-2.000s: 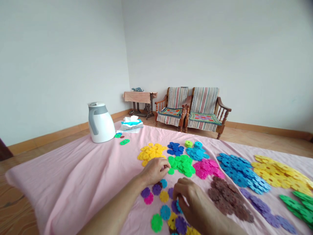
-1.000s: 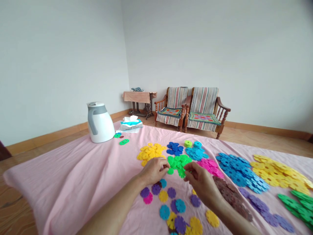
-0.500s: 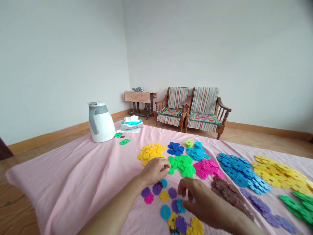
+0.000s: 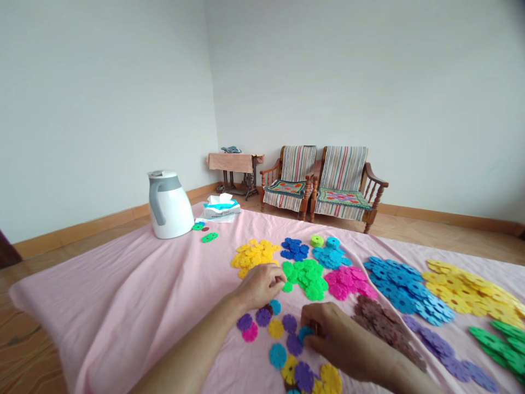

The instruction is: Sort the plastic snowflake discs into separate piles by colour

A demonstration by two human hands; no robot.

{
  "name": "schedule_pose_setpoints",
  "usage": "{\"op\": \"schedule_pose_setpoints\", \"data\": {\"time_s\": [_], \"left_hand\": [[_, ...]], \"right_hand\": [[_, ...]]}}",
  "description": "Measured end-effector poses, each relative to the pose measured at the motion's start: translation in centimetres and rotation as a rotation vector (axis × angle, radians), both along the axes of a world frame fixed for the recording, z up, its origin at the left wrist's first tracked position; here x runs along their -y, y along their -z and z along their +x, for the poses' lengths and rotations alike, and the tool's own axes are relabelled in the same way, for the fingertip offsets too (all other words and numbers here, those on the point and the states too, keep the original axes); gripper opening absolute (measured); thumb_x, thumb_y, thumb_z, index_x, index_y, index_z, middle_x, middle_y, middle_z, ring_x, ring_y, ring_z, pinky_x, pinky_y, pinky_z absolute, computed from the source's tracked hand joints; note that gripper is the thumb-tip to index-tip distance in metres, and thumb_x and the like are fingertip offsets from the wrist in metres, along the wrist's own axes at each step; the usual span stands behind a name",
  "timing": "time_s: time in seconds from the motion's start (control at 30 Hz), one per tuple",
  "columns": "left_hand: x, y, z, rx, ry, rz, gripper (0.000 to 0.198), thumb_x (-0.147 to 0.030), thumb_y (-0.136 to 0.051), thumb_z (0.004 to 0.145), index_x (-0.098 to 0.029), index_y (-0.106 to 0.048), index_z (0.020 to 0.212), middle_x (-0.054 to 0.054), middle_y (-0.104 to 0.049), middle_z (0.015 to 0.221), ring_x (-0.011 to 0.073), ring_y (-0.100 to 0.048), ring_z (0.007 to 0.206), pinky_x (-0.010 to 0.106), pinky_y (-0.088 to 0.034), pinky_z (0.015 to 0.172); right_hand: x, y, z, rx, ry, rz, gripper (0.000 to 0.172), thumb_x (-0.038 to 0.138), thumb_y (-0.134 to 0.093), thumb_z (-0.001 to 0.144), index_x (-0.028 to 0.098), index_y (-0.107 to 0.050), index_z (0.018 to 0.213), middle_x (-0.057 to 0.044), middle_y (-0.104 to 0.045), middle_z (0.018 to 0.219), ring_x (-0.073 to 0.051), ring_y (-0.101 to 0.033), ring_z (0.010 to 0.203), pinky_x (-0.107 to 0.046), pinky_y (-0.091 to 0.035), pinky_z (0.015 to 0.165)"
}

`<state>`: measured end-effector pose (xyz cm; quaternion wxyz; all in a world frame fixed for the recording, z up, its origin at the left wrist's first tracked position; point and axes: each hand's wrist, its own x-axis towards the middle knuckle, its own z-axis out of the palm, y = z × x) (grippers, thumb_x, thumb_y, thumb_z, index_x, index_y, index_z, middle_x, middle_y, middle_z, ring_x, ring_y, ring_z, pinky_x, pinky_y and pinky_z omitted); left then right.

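Small flower-shaped plastic discs lie sorted by colour on a pink cloth [image 4: 135, 295]. My left hand [image 4: 258, 287] rests curled between the yellow pile [image 4: 252, 254] and the green pile [image 4: 307, 273], fingertips pressed together; what they hold, if anything, is hidden. My right hand [image 4: 340, 342] lies lower, among loose mixed discs [image 4: 278, 354], with thumb and fingers pinched on a teal disc [image 4: 305, 332]. Purple, yellow and pink discs lie scattered around both hands.
Dark blue [image 4: 294, 249], cyan [image 4: 330, 254], magenta [image 4: 346, 282] and brown [image 4: 377, 317] piles lie beyond. Larger blue [image 4: 404, 290], yellow [image 4: 467, 290] and green [image 4: 500, 345] pieces spread right. A white kettle [image 4: 168, 205] and tissue pack [image 4: 221, 208] stand far left. Two armchairs [image 4: 320, 180] stand behind.
My right hand went out to the green pile, then came back down to the loose discs and pinched a teal one. My left hand has stayed where it was.
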<state>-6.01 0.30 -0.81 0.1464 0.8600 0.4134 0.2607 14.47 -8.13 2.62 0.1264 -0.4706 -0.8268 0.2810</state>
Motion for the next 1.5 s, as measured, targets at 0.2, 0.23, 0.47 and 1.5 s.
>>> {"op": "schedule_pose_setpoints", "data": {"time_s": [0.2, 0.23, 0.47, 1.5], "left_hand": [[0.2, -0.2, 0.1, 0.001, -0.006, 0.002, 0.018, -0.012, -0.054, 0.076, -0.018, -0.07, 0.082, -0.001, -0.059, 0.069, 0.0103, -0.052, 0.061, 0.018, -0.036, 0.057], [0.3, -0.3, 0.2, 0.001, -0.004, 0.004, 0.016, -0.014, -0.054, 0.077, -0.017, -0.07, 0.081, -0.001, -0.058, 0.067, 0.0101, -0.051, 0.06, 0.019, -0.035, 0.057], [1.1, -0.9, 0.9, 0.017, 0.019, -0.008, 0.022, -0.029, -0.053, 0.085, -0.016, -0.068, 0.075, 0.001, -0.059, 0.066, 0.0105, -0.051, 0.058, 0.02, -0.035, 0.056], [0.2, -0.2, 0.3, 0.0, -0.05, -0.016, 0.018, -0.018, -0.052, 0.079, -0.016, -0.065, 0.067, 0.0, -0.06, 0.064, 0.0102, -0.05, 0.057, 0.02, -0.034, 0.054]], "right_hand": [[-0.6, 0.6, -0.4, -0.053, 0.031, 0.043, 0.009, 0.011, -0.047, 0.07, 0.018, -0.05, 0.067, 0.005, -0.05, 0.063, -0.01, -0.045, 0.06, -0.021, -0.027, 0.053], [-0.7, 0.9, -0.5, -0.063, 0.06, 0.064, 0.009, 0.011, -0.047, 0.07, 0.018, -0.05, 0.067, 0.005, -0.048, 0.062, -0.01, -0.044, 0.06, -0.022, -0.027, 0.053], [-1.2, 2.2, -1.3, -0.202, 0.203, 0.161, 0.012, 0.01, -0.046, 0.069, 0.02, -0.049, 0.075, 0.006, -0.046, 0.059, -0.011, -0.046, 0.056, -0.021, -0.028, 0.051], [2.9, -1.7, -1.3, 0.228, -0.067, -0.038, 0.037, 0.015, -0.061, 0.065, 0.026, -0.064, 0.1, -0.006, -0.07, 0.097, -0.025, -0.064, 0.089, -0.027, -0.041, 0.067]]}}
